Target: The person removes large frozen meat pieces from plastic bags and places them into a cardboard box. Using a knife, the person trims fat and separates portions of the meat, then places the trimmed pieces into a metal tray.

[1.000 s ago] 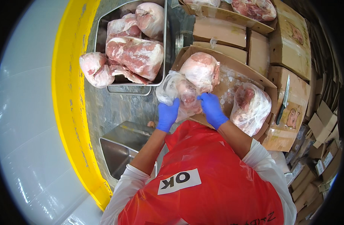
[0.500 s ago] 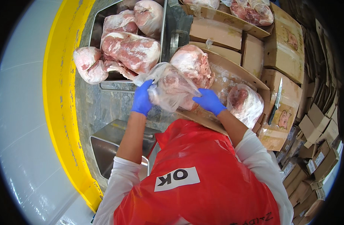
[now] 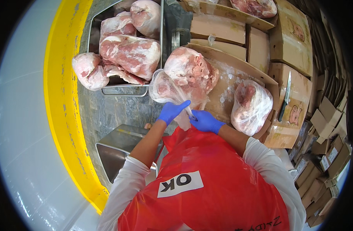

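Note:
Both my gloved hands are together just above my red apron, pinching the gathered edge of a clear plastic bag (image 3: 161,87). My left hand (image 3: 175,111) is closed on it with the thumb on top; my right hand (image 3: 206,121) grips it alongside. The bag covers the near-left end of a large raw meat cut (image 3: 187,68), whose far part is bare. This cut lies at the left end of an open cardboard box (image 3: 232,73). A second meat cut (image 3: 251,107), still wrapped in clear plastic, sits at the box's right end.
At the upper left, a metal bin (image 3: 161,46) holds several bare meat cuts (image 3: 132,56), one hanging over its rim. Another metal bin (image 3: 116,150) stands by my left forearm. A knife (image 3: 286,96) lies on a closed carton (image 3: 278,133). Flattened cardboard (image 3: 326,161) is piled at right.
My hands have drawn closer together and toward my body, pulling the plastic into a bunch. More of the meat cut is bare.

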The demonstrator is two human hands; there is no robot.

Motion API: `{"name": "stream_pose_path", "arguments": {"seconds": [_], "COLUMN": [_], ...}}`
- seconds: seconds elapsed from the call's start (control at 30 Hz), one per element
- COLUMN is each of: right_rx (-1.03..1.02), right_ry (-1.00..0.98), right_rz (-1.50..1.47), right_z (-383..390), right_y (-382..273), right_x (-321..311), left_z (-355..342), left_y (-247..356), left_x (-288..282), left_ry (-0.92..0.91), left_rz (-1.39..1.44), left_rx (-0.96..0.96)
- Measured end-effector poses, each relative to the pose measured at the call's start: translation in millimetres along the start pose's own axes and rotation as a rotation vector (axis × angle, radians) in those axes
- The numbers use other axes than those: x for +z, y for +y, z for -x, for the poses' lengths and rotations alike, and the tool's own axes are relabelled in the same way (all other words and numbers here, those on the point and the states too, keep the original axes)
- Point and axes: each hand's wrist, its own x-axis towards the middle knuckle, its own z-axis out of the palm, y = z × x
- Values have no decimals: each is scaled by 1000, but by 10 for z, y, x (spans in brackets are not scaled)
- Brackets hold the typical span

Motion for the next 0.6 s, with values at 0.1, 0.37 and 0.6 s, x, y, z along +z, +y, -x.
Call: {"name": "stream_pose_path", "arguments": {"seconds": [0.1, 0.37, 0.6], "right_rx": [-84, 6, 186], "right_ry": [42, 450, 669], "right_rz": [-12, 159, -23], "right_z": [12, -103, -493], "right_y": [89, 780, 805], "right_x": [124, 239, 51], "left_z": [-278, -355, 56], "left_y": [-323, -319, 334], "left_x": [195, 373, 292], "left_ry": [85, 297, 87], "left_rz": [227, 538, 718], "left_rx": [25, 29, 145]}}
